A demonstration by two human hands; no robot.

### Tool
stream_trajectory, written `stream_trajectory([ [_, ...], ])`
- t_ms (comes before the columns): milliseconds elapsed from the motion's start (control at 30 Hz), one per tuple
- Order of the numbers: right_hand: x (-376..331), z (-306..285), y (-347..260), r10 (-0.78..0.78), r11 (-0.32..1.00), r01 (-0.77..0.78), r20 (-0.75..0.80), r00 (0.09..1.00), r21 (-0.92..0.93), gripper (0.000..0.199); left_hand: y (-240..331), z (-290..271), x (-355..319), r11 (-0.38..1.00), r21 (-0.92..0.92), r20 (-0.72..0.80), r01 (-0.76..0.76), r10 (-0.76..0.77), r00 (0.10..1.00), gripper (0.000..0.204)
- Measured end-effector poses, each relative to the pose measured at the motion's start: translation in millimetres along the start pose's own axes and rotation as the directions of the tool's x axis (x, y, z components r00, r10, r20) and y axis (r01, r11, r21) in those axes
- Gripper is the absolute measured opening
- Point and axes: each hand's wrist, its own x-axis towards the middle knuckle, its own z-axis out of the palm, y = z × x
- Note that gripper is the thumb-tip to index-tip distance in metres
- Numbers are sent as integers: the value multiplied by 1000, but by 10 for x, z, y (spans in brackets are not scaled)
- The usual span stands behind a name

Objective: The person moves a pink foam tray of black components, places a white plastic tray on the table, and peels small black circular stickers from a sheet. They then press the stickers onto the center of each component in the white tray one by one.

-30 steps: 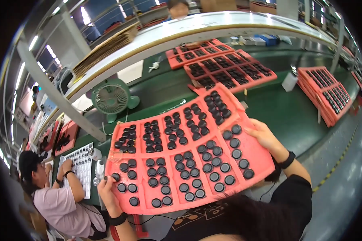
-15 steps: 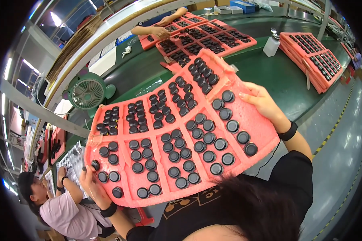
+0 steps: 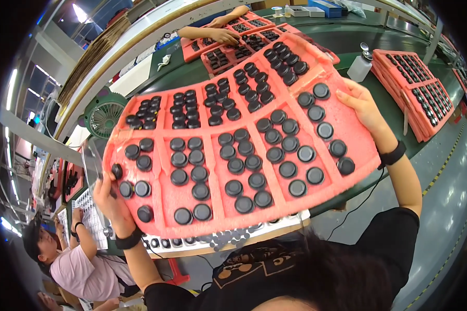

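I hold a large pink foam tray (image 3: 359, 132) up in front of me, its right side higher than its left. Two rows of compartments hold many small black round parts (image 3: 236, 165), closely grouped in the far row and looser in the near one. My left hand (image 3: 110, 202) grips the tray's left edge, and my right hand (image 3: 366, 110) grips its right end, thumb on the top face. Below the tray's near edge, a white sheet (image 3: 197, 250) carries more black round pieces and loose grey discs; most of it is hidden.
Across the green bench (image 3: 342, 36), another person's hands (image 3: 225, 36) work over similar pink trays. A white pump bottle (image 3: 360, 65) stands beside stacked trays (image 3: 415, 98) at right. A green fan (image 3: 104, 118) is at left, above a seated co-worker (image 3: 88, 272).
Both my hands have raised the tray and shifted it away from me and slightly right. The white sheet with black pieces and grey discs has come into view beneath it.
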Motion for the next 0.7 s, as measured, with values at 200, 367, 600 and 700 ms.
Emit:
stream_trajectory([
  [200,51,-23,-38,40,993,-36,34,999,-113,35,-62,26,191,996,3,67,-90,90,994,18],
  [367,44,-19,-68,71,978,-66,15,997,-198,36,-106,-18,332,1000,-13,159,10,-8,987,17],
  [600,128,30,-241,88,924,-64,46,995,-377,36,-127,65,447,985,-153,158,75,-50,986,18],
  [700,158,54,-279,89,899,-65,35,995,-433,36,-104,110,430,979,-188,134,79,-54,990,17],
])
